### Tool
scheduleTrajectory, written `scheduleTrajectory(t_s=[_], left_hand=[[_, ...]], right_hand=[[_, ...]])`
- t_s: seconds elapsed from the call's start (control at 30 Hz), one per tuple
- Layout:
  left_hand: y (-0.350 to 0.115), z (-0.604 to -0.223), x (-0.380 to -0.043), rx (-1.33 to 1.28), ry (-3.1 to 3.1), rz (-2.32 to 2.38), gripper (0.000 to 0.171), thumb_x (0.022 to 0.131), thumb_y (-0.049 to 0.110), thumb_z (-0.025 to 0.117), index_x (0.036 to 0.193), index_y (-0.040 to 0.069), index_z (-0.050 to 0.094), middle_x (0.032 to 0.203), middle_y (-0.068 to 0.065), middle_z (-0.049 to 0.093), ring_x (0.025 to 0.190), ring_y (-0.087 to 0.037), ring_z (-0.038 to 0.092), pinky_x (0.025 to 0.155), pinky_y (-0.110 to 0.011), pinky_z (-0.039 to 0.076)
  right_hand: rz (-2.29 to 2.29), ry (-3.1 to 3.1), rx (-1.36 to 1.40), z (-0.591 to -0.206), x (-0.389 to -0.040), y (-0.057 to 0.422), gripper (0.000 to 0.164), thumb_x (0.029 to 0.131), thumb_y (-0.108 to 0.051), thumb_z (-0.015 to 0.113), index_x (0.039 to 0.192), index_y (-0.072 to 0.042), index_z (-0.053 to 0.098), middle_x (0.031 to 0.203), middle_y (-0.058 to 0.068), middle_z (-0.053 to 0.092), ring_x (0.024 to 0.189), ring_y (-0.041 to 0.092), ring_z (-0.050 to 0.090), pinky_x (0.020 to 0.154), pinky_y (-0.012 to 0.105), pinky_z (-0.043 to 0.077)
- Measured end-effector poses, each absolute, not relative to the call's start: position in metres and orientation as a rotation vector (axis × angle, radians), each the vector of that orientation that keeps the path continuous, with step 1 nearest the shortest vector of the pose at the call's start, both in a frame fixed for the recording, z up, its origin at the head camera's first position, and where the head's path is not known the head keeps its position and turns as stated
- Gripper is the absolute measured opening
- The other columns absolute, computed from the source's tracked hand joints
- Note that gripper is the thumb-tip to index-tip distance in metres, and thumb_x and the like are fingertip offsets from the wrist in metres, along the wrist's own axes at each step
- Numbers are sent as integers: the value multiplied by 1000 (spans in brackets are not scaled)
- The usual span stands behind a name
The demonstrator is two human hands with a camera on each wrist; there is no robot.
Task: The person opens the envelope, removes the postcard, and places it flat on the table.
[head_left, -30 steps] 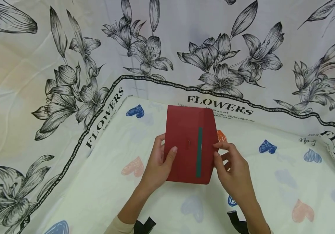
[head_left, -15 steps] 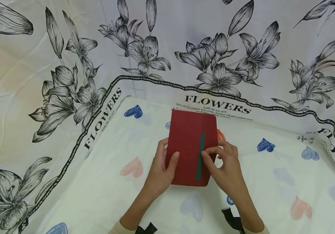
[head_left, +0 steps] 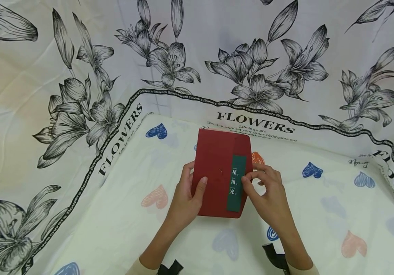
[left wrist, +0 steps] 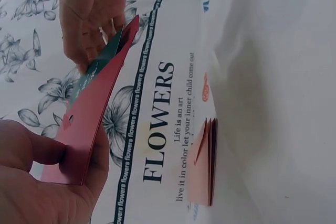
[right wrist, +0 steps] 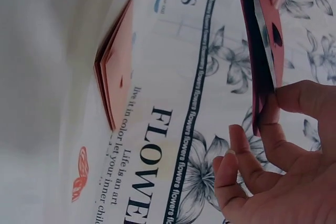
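Note:
My left hand (head_left: 187,198) grips a red envelope (head_left: 212,172) by its left side, thumb on the face toward me and fingers behind. A dark green card (head_left: 237,183) with white characters sticks partly out of the envelope's pocket and lies over the right-hand flap. Between thumb and index finger, my right hand (head_left: 269,193) pinches the card's right edge. In the left wrist view the green card (left wrist: 97,69) slants out of the envelope toward the right hand. A small notch shows at the pocket's edge. The card's inner part is hidden in the pocket.
Beyond the envelope, both wrist views show a stack of pinkish-red folded envelopes (left wrist: 200,169) on the cloth. A white tablecloth (head_left: 114,221) with printed hearts covers the table. Behind it hangs a flower-patterned sheet (head_left: 203,42). Black straps (head_left: 171,267) are at the wrists.
The green card was a thin strip; now much more of it is out of the pocket, its characters showing. My right hand has gone from the flap's edge to the card, drawing it rightward.

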State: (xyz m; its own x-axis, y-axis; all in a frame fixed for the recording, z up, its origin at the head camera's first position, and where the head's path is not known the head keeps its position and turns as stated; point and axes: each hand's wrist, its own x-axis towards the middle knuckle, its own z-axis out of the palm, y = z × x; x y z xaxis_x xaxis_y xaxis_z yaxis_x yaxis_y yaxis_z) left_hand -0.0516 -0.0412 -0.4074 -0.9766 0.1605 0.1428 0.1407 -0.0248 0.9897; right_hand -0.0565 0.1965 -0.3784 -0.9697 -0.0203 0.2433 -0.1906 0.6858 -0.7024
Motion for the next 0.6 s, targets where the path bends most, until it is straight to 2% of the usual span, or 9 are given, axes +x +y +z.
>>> scheduleTrajectory(t_s=[0.17,0.33,0.43,0.6], left_hand=[[-45,-409,-54,296,2243,2192,55,109,15,60,156,31,36,135,3,67,117,-21,70,89,-42,62],[-53,-413,-57,230,2289,2180,53,109,14,59,154,32,38,135,3,67,115,-21,70,87,-42,63],[-58,-414,-59,192,2320,2171,51,110,13,57,153,31,39,133,3,68,114,-21,71,86,-42,63],[-65,-414,-62,128,2341,2169,47,110,13,56,151,31,41,130,1,69,112,-23,71,85,-45,62]], right_hand=[[1121,-2692,98,-376,-57,204,23,103,-34,70,105,-12,76,137,5,65,122,22,53,83,33,53],[1176,-2715,17,-375,-57,214,29,106,-40,65,112,-12,73,106,2,76,97,19,69,79,21,54],[1209,-2714,10,-374,-58,220,31,108,-40,61,113,-11,71,90,0,76,86,18,72,78,20,55],[1204,-2691,5,-372,-62,231,30,110,-36,59,114,-9,70,85,2,75,79,20,70,74,18,56]])
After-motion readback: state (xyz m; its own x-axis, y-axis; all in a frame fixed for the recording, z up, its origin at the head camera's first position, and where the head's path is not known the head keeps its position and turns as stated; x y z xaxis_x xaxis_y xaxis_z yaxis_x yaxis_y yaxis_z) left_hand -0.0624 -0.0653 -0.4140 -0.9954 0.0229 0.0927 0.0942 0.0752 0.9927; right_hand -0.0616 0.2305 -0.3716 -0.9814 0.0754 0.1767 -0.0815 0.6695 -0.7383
